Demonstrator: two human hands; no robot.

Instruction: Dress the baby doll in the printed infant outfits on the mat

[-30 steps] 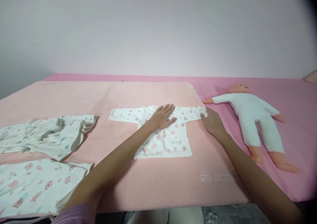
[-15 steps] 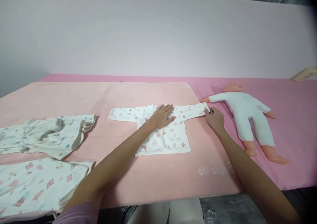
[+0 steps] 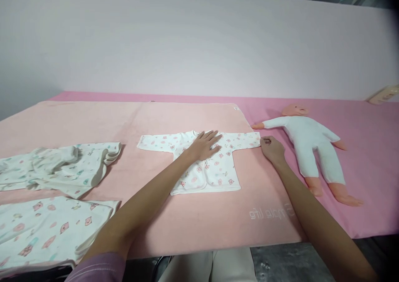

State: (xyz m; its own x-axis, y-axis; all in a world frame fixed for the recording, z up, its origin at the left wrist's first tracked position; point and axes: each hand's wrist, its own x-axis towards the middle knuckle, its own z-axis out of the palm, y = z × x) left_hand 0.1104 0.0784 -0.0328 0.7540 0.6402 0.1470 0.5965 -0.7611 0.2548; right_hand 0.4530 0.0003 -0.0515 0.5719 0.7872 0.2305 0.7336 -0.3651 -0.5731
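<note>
Supporting mat (image 3: 187, 228): flat base, keeping the jacket level.
Doll (image 3: 314, 136): right of jacket.
Jacket (image 3: 221, 171): mid-mat, sleeves spread.
Left hand (image 3: 204, 145): open, palm down, likely anchoring fabric.
Right hand (image 3: 273, 149): fingers curled at cuff (image 3: 257, 140); closure, hold indeterminable.

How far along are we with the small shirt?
Looks done: the shirt lies flat, both sleeves spread. In hand: the left hand rests on its front, the right hand is at a cuff. Perhaps left: straightening that cuff, and the rumpled clothes, which neither hand touches.
</note>
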